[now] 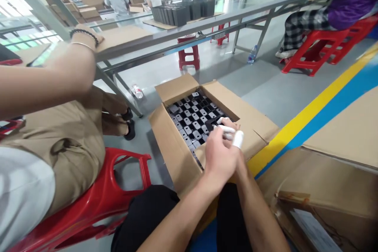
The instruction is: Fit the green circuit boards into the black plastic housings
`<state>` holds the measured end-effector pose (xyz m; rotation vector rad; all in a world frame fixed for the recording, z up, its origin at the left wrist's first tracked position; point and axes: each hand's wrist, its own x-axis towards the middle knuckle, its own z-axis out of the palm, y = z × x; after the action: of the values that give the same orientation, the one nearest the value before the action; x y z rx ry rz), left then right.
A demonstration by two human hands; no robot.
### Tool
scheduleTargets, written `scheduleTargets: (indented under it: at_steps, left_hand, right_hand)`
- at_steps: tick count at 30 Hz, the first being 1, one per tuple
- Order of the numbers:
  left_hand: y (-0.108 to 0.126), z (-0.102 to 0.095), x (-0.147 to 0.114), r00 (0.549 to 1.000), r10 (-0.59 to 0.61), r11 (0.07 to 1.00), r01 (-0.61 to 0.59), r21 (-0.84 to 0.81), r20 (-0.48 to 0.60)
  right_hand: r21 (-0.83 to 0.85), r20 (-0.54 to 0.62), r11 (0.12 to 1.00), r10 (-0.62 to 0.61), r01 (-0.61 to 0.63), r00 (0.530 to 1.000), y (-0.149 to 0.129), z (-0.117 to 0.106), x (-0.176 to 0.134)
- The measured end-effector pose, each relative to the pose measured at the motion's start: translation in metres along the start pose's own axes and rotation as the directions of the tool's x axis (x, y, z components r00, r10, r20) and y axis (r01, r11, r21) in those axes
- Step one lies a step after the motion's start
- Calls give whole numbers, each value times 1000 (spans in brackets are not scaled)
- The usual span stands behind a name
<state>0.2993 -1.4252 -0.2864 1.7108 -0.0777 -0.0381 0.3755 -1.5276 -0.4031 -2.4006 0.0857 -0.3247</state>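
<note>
Over an open cardboard box (174, 153) my two hands are close together, the left overlapping the right. My right hand (229, 124) is closed with its fingertips at a small black part (210, 123). My left hand (220, 150) is curled in front of it, and whatever its fingers grip is hidden. White finger covers (238, 139) are on several fingertips. Inside the box, rows of small parts with grey rectangular faces (187, 121) stand between black gaps. A dark loose-looking piece (173, 108) lies on top at the box's far left corner.
A co-worker sits at my left on a red stool (118, 177), one arm on the workbench (126, 39). Another cardboard box (330, 193) stands at my right. Black bins (177, 13) are on the far bench. A person in purple (348, 12) sits at the far right.
</note>
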Motion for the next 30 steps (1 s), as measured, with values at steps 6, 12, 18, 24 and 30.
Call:
scheduleTargets:
  at_steps: [6, 12, 18, 24, 30]
  left_hand:
    - [11, -26, 23, 888, -309, 880, 132, -456, -340]
    - [8, -24, 9, 875, -388, 620, 481, -620, 290]
    - [3, -1, -14, 818, -477, 290, 492, -821, 322]
    - [19, -3, -26, 763, -581, 94, 410, -907, 284]
    - [30, 0, -52, 688, -617, -40, 457, -889, 381]
  right_hand:
    - [370, -151, 927, 0, 57, 989, -34, -53, -7]
    - [581, 113, 814, -92, 10, 989, -41, -114, -56]
    - [476, 258, 879, -138, -2, 956, -48, -140, -56]
    - [593, 29, 802, -111, 73, 993, -25, -141, -51]
    - [425, -173, 903, 145, -58, 974, 44, -75, -22]
